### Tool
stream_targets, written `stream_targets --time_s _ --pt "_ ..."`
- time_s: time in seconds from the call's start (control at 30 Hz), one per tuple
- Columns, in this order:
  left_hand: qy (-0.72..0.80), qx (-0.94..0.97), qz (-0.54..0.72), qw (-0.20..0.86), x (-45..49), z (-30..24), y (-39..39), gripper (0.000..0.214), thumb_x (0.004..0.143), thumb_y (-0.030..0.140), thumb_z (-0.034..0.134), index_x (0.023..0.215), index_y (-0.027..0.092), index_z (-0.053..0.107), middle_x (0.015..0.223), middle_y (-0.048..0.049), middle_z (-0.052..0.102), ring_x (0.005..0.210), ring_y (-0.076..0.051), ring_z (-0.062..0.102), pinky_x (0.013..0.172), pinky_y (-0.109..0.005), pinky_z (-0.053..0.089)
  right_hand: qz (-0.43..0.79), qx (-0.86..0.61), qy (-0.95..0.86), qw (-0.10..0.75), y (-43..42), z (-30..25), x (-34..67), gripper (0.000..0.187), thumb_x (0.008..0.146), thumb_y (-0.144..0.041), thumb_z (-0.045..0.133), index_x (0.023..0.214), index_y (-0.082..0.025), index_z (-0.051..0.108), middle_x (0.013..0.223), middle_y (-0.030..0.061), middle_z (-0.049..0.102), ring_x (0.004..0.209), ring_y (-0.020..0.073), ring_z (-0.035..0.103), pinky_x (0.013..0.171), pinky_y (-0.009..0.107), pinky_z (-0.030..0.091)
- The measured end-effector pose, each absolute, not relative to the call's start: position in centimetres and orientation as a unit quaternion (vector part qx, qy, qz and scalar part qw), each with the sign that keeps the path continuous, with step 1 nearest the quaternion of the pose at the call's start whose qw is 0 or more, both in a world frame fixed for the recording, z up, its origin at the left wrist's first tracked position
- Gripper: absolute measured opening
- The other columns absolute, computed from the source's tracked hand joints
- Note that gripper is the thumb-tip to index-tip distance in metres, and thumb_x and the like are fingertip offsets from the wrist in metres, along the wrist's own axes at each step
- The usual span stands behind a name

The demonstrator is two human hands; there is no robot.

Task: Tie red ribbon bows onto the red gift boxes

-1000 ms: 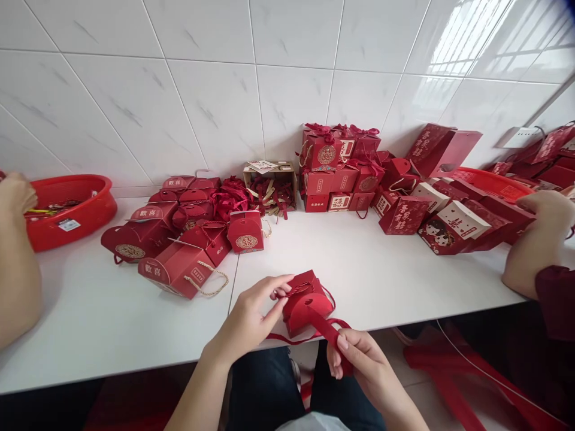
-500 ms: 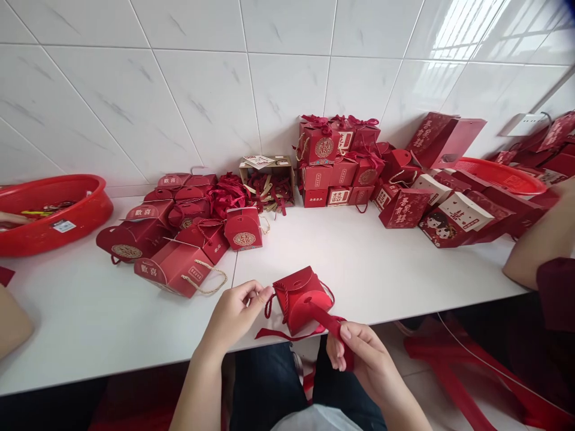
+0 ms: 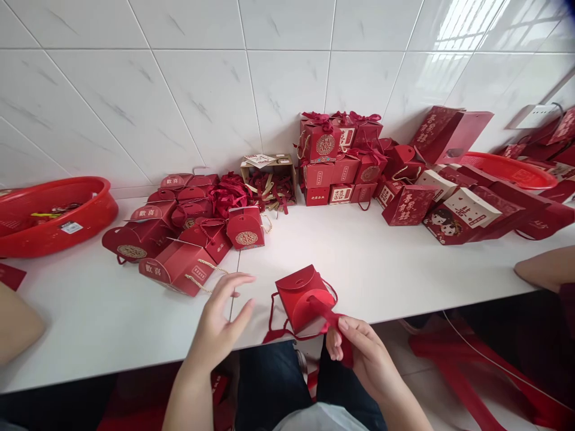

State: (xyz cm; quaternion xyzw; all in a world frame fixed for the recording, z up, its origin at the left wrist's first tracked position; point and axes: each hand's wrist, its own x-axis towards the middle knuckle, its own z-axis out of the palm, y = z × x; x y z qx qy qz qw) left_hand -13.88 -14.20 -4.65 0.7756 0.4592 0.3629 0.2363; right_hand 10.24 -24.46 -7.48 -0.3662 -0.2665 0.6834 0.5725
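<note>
A small red gift box [image 3: 300, 293] with cord handles stands near the table's front edge. One cord handle [image 3: 272, 311] hangs down on its left side. Dark red ribbon [image 3: 321, 308] comes out of a hole in the box's rounded flap. My right hand [image 3: 357, 344] pinches that ribbon in front of the box, beyond the edge. To the left of the box, my left hand [image 3: 222, 320] is raised with thumb and fingers apart, holding nothing. The box's far side is hidden.
Several red boxes [image 3: 177, 263] and a heap of ribbon [image 3: 231, 194] lie behind my left hand. A carton of ribbons [image 3: 290, 170], stacked tied boxes [image 3: 321, 170] and paper bags [image 3: 408, 203] stand along the wall. Red basins [image 3: 85, 230] and other people's arms [image 3: 545, 269] flank the table.
My left hand has let go of the cord handle and moved left, its fingers spreading. The cord has dropped beside the box. My right hand keeps its grip on the ribbon.
</note>
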Motion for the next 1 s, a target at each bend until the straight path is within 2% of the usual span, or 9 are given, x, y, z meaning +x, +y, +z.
stream_targets --time_s 0.1,0.23,0.33,0.57,0.77,0.83,0.9,1.0 --pt "0.381 0.84 0.344 0.176 -11.0 -3.8 -14.1 0.02 0.087 0.019 0.055 0.102 0.028 0.066 0.121 -0.0052 0.054 0.12 -0.023 0.048 0.101 -0.041 0.042 0.689 -0.391 -0.259 0.554 -24.5 -7.8 10.1 0.038 0.086 -0.044 0.06 0.062 -0.014 0.063 0.055 0.0024 0.056 0.054 0.0112 0.049 0.053 0.024 0.034" --pt "0.33 0.883 0.3 0.147 -8.2 -3.8 -13.2 0.029 0.087 0.013 0.053 0.104 0.03 0.069 0.136 -0.0049 0.046 0.131 -0.026 0.036 0.107 -0.046 0.038 0.684 -0.402 -0.26 0.55 -24.5 -8.3 9.9 0.039 0.086 -0.045 0.059 0.062 -0.014 0.062 0.055 0.0023 0.057 0.054 0.0111 0.049 0.054 0.024 0.032" --pt "0.31 0.894 0.29 0.142 -7.3 -3.9 -12.5 0.028 0.088 0.014 0.052 0.1 0.03 0.071 0.138 -0.0042 0.047 0.132 -0.027 0.034 0.108 -0.048 0.036 0.675 -0.416 -0.267 0.548 -24.4 -8.5 9.9 0.04 0.086 -0.046 0.059 0.064 -0.014 0.063 0.055 0.0024 0.058 0.054 0.0105 0.048 0.056 0.024 0.032" --pt "0.295 0.894 0.306 0.14 -6.6 -4.1 -12.2 0.016 0.086 0.02 0.06 0.088 0.027 0.073 0.133 -0.0044 0.055 0.131 -0.028 0.035 0.107 -0.049 0.037 0.664 -0.434 -0.293 0.534 -24.1 -8.7 9.8 0.041 0.086 -0.048 0.058 0.066 -0.014 0.064 0.057 0.0026 0.06 0.055 0.0102 0.048 0.055 0.024 0.03" --pt "0.278 0.884 0.359 0.112 -6.3 -4.3 -12.3 0.015 0.084 0.016 0.062 0.08 0.026 0.072 0.12 -0.0045 0.063 0.122 -0.027 0.045 0.101 -0.048 0.04 0.638 -0.47 -0.339 0.507 -24.3 -8.2 9.7 0.044 0.089 -0.052 0.051 0.067 -0.015 0.062 0.059 0.0023 0.058 0.058 0.0124 0.049 0.058 0.025 0.035" --pt "0.281 0.869 0.396 0.09 -6.2 -4.2 -12.3 0.015 0.082 0.014 0.063 0.08 0.026 0.072 0.112 -0.0052 0.065 0.114 -0.026 0.05 0.096 -0.048 0.041 0.576 -0.522 -0.393 0.491 -24.6 -7.9 10.0 0.041 0.089 -0.052 0.05 0.074 -0.016 0.063 0.067 0.0036 0.061 0.067 0.0162 0.053 0.066 0.028 0.039" --pt "0.281 0.853 0.433 0.076 -6.1 -4.0 -12.3 0.015 0.08 0.011 0.064 0.08 0.024 0.071 0.106 -0.0058 0.065 0.107 -0.025 0.053 0.091 -0.047 0.043 0.44 -0.593 -0.448 0.504 -24.9 -7.6 10.6 0.031 0.088 -0.048 0.055 0.089 -0.019 0.064 0.085 0.0056 0.063 0.083 0.0207 0.056 0.078 0.032 0.042" --pt "0.269 0.84 0.467 0.069 -5.9 -3.4 -12.4 0.015 0.078 0.009 0.065 0.081 0.023 0.07 0.1 -0.0057 0.065 0.101 -0.024 0.055 0.088 -0.046 0.044 0.254 -0.632 -0.488 0.546 -24.7 -6.9 11.6 0.025 0.088 -0.039 0.058 0.108 -0.025 0.059 0.111 0.0073 0.058 0.106 0.024 0.052 0.093 0.037 0.039"
